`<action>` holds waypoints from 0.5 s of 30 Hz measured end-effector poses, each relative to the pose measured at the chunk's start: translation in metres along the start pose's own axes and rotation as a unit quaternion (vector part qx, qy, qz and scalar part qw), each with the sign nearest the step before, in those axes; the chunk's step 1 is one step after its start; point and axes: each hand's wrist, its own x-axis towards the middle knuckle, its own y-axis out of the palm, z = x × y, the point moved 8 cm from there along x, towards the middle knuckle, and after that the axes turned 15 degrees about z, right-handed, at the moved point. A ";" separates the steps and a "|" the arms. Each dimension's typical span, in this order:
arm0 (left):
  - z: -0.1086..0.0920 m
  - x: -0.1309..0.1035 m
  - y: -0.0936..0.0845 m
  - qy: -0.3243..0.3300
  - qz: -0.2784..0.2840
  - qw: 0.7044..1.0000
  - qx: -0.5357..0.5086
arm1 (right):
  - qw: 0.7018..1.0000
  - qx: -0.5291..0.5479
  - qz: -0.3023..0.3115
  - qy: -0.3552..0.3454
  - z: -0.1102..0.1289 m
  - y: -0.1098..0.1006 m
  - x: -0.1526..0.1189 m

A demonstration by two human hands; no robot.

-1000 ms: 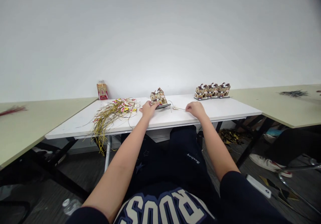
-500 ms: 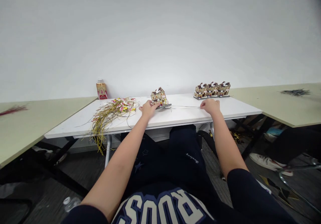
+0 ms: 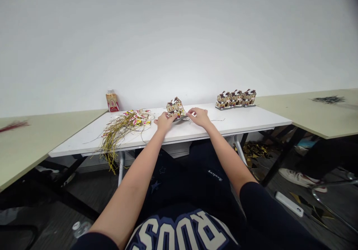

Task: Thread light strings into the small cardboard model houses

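A small model house (image 3: 175, 106) on a grey base sits tilted near the middle of the white table (image 3: 195, 130). My left hand (image 3: 165, 121) grips its lower left side, fingers closed on the base. At its right side my right hand (image 3: 198, 116) has its fingertips pinched together; what they hold, if anything, is too small to make out. A thin dark string (image 3: 218, 120) lies on the table beyond my right hand. Three similar model houses (image 3: 235, 100) stand in a row on grey bases at the back right.
Left of my hands lies a bundle of yellow strings with red-and-white tags (image 3: 123, 125), hanging over the front edge. A gold-and-red bottle (image 3: 112, 101) stands by the wall. Side tables carry red strands (image 3: 13, 125) and dark strands (image 3: 328, 99). A person's shoe (image 3: 299, 177) shows at right.
My right hand has moved left from the far right of the string to the house's right side. The string no longer stretches taut. My left hand keeps its hold on the house.
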 end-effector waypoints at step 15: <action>0.003 -0.001 0.000 -0.019 0.009 0.999 -0.034 | 0.988 0.097 -0.031 -0.119 -0.002 0.009 0.015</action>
